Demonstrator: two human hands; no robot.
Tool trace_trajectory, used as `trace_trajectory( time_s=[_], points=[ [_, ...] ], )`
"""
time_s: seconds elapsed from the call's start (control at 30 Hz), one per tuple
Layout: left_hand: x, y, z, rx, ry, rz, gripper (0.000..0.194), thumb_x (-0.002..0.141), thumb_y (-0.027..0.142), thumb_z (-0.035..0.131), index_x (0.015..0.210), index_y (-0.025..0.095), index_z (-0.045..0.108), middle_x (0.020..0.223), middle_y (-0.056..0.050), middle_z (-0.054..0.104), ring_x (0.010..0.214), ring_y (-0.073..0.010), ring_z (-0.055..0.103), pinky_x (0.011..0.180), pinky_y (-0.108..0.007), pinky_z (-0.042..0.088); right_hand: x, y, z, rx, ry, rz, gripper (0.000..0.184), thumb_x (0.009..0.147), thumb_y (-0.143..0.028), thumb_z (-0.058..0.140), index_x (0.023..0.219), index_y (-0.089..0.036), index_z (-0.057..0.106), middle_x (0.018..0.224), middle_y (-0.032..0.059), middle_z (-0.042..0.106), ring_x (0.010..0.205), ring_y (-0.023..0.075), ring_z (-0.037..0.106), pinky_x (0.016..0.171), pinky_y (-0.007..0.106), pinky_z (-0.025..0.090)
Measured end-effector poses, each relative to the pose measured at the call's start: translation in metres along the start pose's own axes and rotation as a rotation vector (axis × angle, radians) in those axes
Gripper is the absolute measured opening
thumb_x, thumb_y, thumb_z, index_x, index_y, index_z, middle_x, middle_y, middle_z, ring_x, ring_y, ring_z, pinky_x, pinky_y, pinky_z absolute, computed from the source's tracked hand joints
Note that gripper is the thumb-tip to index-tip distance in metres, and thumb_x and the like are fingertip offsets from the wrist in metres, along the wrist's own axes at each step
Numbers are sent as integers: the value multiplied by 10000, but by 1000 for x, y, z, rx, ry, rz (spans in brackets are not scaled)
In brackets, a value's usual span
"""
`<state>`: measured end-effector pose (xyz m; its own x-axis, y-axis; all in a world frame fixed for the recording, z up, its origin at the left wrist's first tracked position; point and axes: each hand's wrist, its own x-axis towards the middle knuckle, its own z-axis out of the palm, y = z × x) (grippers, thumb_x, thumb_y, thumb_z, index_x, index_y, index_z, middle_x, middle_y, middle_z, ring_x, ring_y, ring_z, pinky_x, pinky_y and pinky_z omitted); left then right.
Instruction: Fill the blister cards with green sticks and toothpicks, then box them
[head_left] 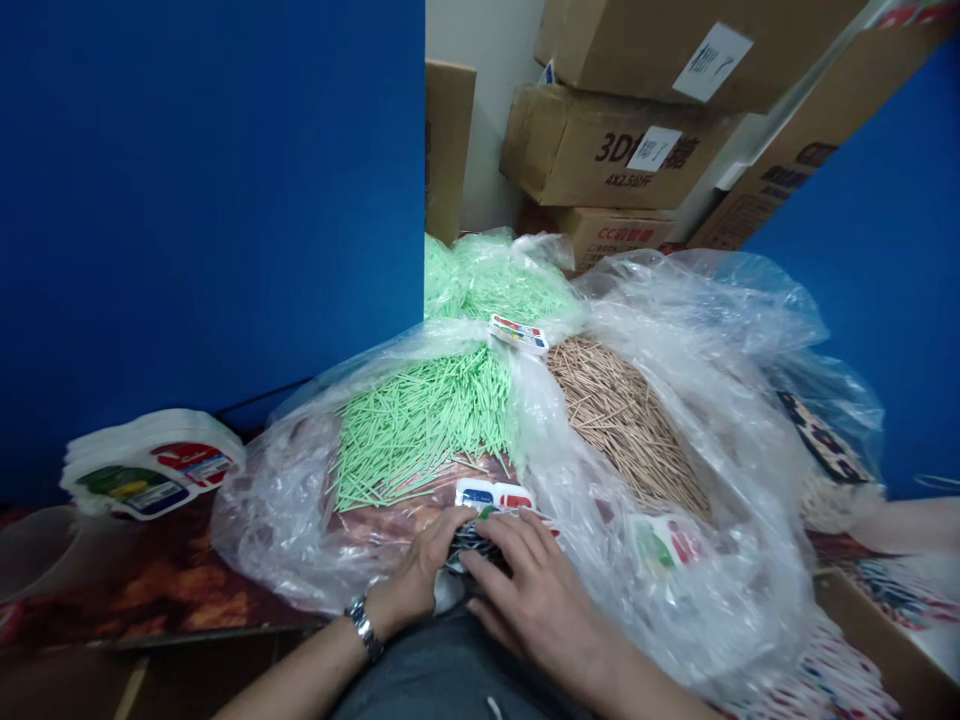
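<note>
Close to my body, my left hand (416, 570), with a metal watch on its wrist, curls round the left side of a small dark bundle with pale streaks (474, 545). The fingers of my right hand (529, 575) lie bent over the bundle's right side and hide much of it, so its kind is unclear. Just beyond my fingertips is a white printed card (495, 493) with blue and red areas. Thin light green sticks (427, 430) lie in an opened clear plastic bag ahead of my hands. Brown sticks (626, 420) fill another clear bag to the right.
A stack of white-edged printed cards (154, 465) stands at left. One card (519, 334) lies between the bags. More green sticks (517, 285) sit behind. Cardboard boxes (619, 150) are piled at the back, with blue panels (210, 200) on both sides. An open carton (892, 640) is at lower right.
</note>
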<state>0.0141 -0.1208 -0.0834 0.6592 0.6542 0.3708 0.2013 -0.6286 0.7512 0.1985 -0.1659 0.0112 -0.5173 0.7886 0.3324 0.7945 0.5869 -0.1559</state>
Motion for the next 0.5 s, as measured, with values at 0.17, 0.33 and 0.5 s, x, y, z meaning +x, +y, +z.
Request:
trace_trajectory(
  time_s=[0.17, 0.33, 0.5],
  points=[
    [5, 4, -2, -36, 24, 21, 740, 797, 40, 469, 1447, 249, 185, 1360, -131, 469, 1234, -268, 478, 1014, -434, 434, -5, 2, 3, -60, 30, -39, 200, 849, -268, 577, 1036, -209, 617, 1274, 122, 549, 1203, 295, 467, 969, 563, 417],
    [9, 7, -4, -67, 3, -26, 729, 779, 102, 555, 1423, 235, 242, 1326, -133, 505, 1198, -279, 511, 992, -436, 444, -11, 15, -7, 38, 77, -102, 330, 831, -219, 581, 1156, -163, 581, 1276, 166, 531, 1226, 300, 452, 943, 501, 477],
    [11, 11, -6, -91, 6, -37, 704, 774, 73, 538, 1403, 227, 262, 1330, -135, 505, 1212, -276, 504, 996, -436, 440, -18, 22, -1, -43, 121, -134, 372, 862, -190, 555, 1229, -129, 565, 1264, 174, 566, 1222, 295, 474, 932, 471, 505]
  ],
)
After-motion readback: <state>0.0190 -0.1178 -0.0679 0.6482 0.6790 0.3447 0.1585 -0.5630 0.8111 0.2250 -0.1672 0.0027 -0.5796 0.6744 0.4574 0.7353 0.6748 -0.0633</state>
